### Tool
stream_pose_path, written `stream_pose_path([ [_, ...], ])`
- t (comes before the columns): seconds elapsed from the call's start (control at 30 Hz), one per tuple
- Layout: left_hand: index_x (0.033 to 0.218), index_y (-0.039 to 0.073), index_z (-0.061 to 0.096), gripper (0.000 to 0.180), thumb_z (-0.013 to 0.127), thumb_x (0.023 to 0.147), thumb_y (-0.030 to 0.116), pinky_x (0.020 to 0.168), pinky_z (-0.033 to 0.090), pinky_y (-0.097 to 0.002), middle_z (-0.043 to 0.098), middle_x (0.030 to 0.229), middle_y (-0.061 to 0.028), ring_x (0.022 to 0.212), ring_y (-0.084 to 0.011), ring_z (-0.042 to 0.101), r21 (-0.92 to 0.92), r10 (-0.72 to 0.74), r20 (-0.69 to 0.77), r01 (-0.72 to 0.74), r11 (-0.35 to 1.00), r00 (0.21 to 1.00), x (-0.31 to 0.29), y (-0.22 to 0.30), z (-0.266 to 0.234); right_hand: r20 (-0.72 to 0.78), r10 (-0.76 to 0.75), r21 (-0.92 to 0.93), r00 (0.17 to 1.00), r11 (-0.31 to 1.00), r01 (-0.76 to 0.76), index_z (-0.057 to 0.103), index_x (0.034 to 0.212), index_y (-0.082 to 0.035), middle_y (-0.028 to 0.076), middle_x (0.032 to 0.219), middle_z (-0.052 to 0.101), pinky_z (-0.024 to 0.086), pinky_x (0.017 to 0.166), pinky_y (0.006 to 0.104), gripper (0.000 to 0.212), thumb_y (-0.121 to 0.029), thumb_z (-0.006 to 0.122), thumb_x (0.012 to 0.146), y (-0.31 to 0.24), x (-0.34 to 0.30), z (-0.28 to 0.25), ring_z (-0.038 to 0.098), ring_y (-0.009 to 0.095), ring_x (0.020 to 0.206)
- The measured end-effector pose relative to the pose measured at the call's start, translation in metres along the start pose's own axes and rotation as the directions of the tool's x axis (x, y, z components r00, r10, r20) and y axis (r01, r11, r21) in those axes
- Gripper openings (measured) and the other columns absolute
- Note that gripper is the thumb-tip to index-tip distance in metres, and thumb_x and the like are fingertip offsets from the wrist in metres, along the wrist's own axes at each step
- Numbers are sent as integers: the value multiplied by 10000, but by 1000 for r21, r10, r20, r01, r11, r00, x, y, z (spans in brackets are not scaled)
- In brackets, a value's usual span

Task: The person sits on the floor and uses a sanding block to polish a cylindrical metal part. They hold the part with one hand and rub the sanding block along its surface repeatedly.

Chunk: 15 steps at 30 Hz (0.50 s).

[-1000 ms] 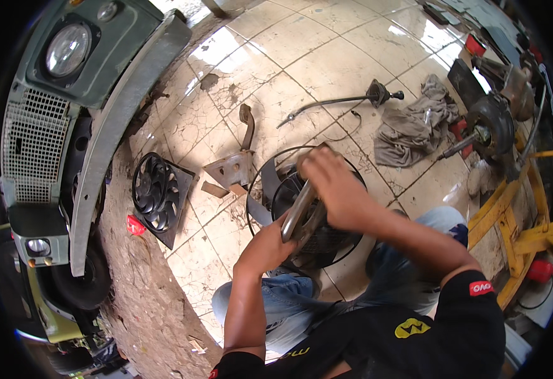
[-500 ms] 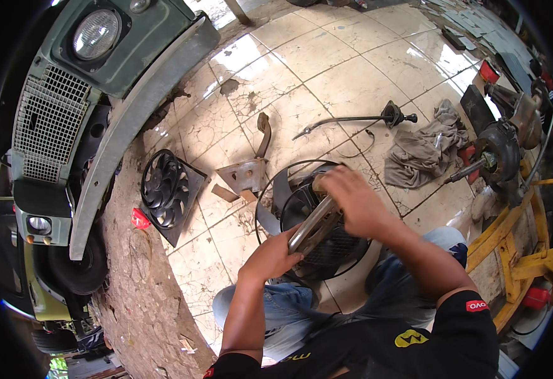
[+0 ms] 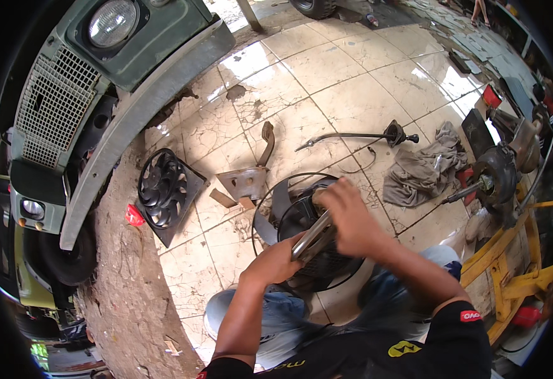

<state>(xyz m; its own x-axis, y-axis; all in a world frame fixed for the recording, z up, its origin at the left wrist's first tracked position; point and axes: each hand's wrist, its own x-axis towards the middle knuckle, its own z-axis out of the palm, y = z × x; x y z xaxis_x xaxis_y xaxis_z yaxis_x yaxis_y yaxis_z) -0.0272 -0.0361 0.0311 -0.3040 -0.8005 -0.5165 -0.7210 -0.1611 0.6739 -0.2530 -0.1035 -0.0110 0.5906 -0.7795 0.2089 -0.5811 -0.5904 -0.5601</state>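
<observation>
A long silvery metal part point(image 3: 314, 235), narrow and seen nearly edge-on, slants between my hands above a black fan point(image 3: 333, 271) with a thin round ring. My left hand point(image 3: 275, 258) is closed around its near end, thumb lying along the side. Over the far end curl the fingers of my right hand point(image 3: 347, 218), closed and slightly blurred. A small brownish-grey rounded piece shows under those fingertips; whether it belongs to the part I cannot tell. The fan rests on the floor between my knees, partly hidden by my hands and the metal part.
On the tiled floor point(image 3: 336, 69) lie a pedal with its bracket point(image 3: 245, 183), a square-framed fan point(image 3: 166, 192), a rod with a rubber boot point(image 3: 352, 135) and a grey rag point(image 3: 422, 170). A green vehicle front point(image 3: 55, 95) stands left. At right are a yellow frame point(image 3: 510, 278) and greasy mechanical parts point(image 3: 497, 170).
My view has shifted slightly. Both hands keep their hold on the metal part, and the right hand's fingers have moved a little at its far end.
</observation>
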Motion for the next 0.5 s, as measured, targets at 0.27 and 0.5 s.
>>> stream_pose_path([
  [0.27,1518,125,470,702,665,844,99,951,523,-478,691,1172,-283,1118,-435,660,18,18,-15,-18,1000,1000,1,2,3,-23,-26,39,999,999,26,475,1464,-43,214,1492,469,210,1238,580,767,-45,646,715,23,-1,-3,312,451,1488],
  [0.5,1514,116,474,685,677,860,141,937,532,-468,697,1144,-295,1097,-451,668,32,6,-26,-5,999,1000,1,3,1,120,-251,-92,961,961,262,386,1536,9,270,1581,381,182,1260,552,796,-48,617,776,-4,-8,-1,246,487,1520],
])
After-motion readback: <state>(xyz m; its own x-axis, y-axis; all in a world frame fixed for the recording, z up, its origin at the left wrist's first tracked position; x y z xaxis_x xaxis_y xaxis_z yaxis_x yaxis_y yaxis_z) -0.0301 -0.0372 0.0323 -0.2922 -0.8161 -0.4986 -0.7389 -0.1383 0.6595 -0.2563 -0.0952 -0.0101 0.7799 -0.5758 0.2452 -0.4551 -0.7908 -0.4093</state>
